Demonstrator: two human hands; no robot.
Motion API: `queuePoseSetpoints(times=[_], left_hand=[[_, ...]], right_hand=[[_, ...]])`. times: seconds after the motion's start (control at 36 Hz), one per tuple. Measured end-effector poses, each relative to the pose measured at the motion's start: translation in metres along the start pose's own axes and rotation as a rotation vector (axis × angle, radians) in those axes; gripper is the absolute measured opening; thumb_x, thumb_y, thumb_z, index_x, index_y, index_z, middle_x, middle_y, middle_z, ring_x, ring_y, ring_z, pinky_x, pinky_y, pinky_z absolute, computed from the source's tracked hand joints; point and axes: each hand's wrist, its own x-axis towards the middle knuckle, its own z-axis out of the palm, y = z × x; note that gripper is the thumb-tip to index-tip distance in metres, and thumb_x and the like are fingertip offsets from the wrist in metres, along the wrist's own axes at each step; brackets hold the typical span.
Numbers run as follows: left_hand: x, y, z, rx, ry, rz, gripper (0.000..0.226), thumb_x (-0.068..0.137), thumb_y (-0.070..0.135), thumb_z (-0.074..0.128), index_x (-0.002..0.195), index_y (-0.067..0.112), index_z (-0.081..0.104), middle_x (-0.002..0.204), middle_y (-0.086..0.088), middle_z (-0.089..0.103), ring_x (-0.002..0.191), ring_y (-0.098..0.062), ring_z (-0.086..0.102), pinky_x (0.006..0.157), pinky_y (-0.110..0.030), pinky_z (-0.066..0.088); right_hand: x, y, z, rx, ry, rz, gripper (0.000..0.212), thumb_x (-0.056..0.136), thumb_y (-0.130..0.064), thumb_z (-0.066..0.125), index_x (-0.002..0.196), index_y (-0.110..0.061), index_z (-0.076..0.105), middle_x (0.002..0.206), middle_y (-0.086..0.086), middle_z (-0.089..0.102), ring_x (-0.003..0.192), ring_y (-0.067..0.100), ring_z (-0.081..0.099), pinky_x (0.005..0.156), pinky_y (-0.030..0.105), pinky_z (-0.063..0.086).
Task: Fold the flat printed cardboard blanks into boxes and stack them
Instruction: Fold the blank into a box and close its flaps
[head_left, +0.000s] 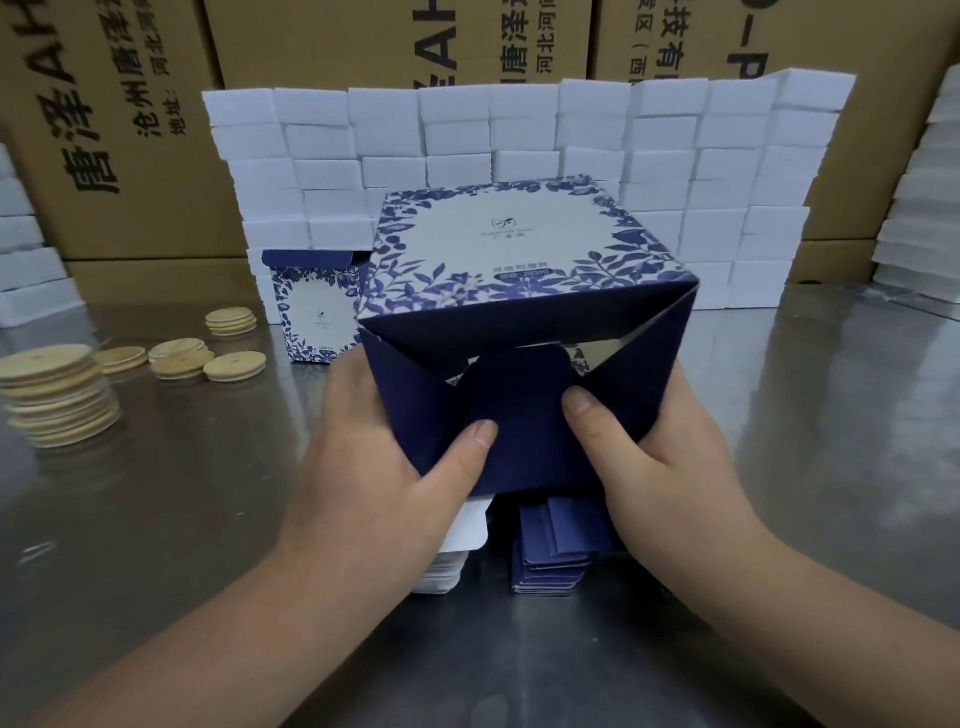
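Note:
I hold a blue-and-white floral box (498, 249) in the air at the centre, its dark blue end flaps (519, 395) turned towards me and partly folded in. My left hand (379, 452) grips its left side, thumb pressing on a flap. My right hand (670, 457) grips the right side, thumb on the middle flap. Below my hands lies a stack of flat blanks (550, 561), partly hidden. A folded box (317, 306) stands upright behind, its top open.
The steel table (182, 509) carries piles of round wooden lids (57, 395) at the left. A wall of white foam blocks (519, 130) stands behind, more white blocks (919, 218) at the right, and brown shipping cartons (130, 130) at the back.

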Motion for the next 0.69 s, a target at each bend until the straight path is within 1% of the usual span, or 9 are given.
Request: queuePoseSetpoints(times=[0.06,0.17,0.28,0.36,0.44,0.5,0.56,0.64,0.69], left_hand=[[-0.002,-0.0007,0.001,-0.004,-0.02,0.001,0.045,0.059,0.06,0.055,0.096,0.072,0.032,0.105,0.034,0.05,0.094,0.023,0.046,0.069,0.001,0.035],[-0.0032,-0.002,0.0019,0.046,-0.045,0.006,0.04,0.062,0.06,0.054,0.095,0.069,0.034,0.1,0.048,0.044,0.089,0.028,0.042,0.068,0.004,0.034],[-0.0041,-0.0029,0.0037,0.039,-0.044,-0.001,0.036,0.064,0.052,0.057,0.094,0.057,0.04,0.098,0.051,0.042,0.088,0.029,0.042,0.067,0.006,0.031],[-0.0044,-0.0036,0.0029,0.025,-0.037,-0.002,0.038,0.06,0.062,0.051,0.096,0.056,0.04,0.103,0.045,0.045,0.091,0.025,0.045,0.067,0.003,0.034],[-0.0041,-0.0037,0.0022,-0.011,-0.016,-0.016,0.038,0.059,0.066,0.044,0.096,0.058,0.04,0.104,0.033,0.051,0.094,0.018,0.049,0.067,-0.005,0.037],[-0.0038,-0.0028,0.0015,-0.026,-0.003,-0.015,0.037,0.059,0.065,0.044,0.095,0.064,0.039,0.105,0.034,0.051,0.093,0.018,0.049,0.068,-0.003,0.037],[-0.0038,-0.0011,0.0004,-0.058,0.004,-0.004,0.037,0.06,0.064,0.045,0.096,0.062,0.04,0.104,0.037,0.051,0.093,0.019,0.049,0.068,0.0,0.037],[-0.0032,0.001,-0.0022,-0.135,0.028,0.02,0.038,0.064,0.061,0.044,0.1,0.048,0.043,0.098,0.047,0.052,0.09,0.023,0.05,0.068,0.003,0.035],[-0.0019,0.0018,-0.0034,-0.189,0.051,0.015,0.037,0.066,0.06,0.044,0.101,0.047,0.043,0.096,0.048,0.052,0.09,0.023,0.05,0.068,0.004,0.035]], right_hand=[[-0.0006,-0.0021,0.0008,0.029,0.007,0.011,0.031,0.08,-0.031,0.056,0.107,-0.045,0.05,0.098,-0.038,0.061,0.092,-0.017,0.056,0.067,-0.003,0.039],[-0.0014,-0.0028,0.0021,0.069,0.009,0.031,0.032,0.079,-0.03,0.058,0.104,-0.048,0.051,0.097,-0.035,0.063,0.09,-0.014,0.059,0.066,0.0,0.041],[-0.0014,-0.0022,0.0029,0.091,0.015,0.012,0.036,0.079,-0.029,0.06,0.11,-0.045,0.051,0.103,-0.033,0.062,0.093,-0.013,0.059,0.068,0.0,0.042],[-0.0017,-0.0021,0.0023,0.098,0.002,-0.006,0.039,0.08,-0.029,0.06,0.114,-0.044,0.05,0.107,-0.031,0.062,0.097,-0.012,0.059,0.071,0.001,0.043],[-0.0024,-0.002,0.0019,0.103,-0.036,-0.026,0.046,0.081,-0.027,0.061,0.122,-0.043,0.046,0.113,-0.03,0.06,0.104,-0.01,0.057,0.076,0.003,0.043],[-0.0016,-0.0038,0.002,0.098,-0.065,-0.035,0.055,0.081,-0.026,0.061,0.129,-0.04,0.041,0.119,-0.029,0.058,0.11,-0.008,0.055,0.083,0.007,0.044],[-0.0015,-0.0055,0.0021,0.098,-0.101,-0.051,0.062,0.081,-0.026,0.062,0.136,-0.034,0.036,0.123,-0.027,0.056,0.117,-0.005,0.052,0.091,0.013,0.044],[-0.0034,-0.0062,0.003,0.035,-0.122,-0.056,0.078,0.075,-0.041,0.057,0.146,-0.024,0.026,0.138,-0.021,0.048,0.128,-0.002,0.044,0.103,0.024,0.04],[-0.0041,-0.0067,0.0036,-0.012,-0.125,-0.037,0.09,0.072,-0.049,0.054,0.149,-0.02,0.019,0.147,-0.012,0.039,0.133,0.002,0.037,0.109,0.034,0.036]])
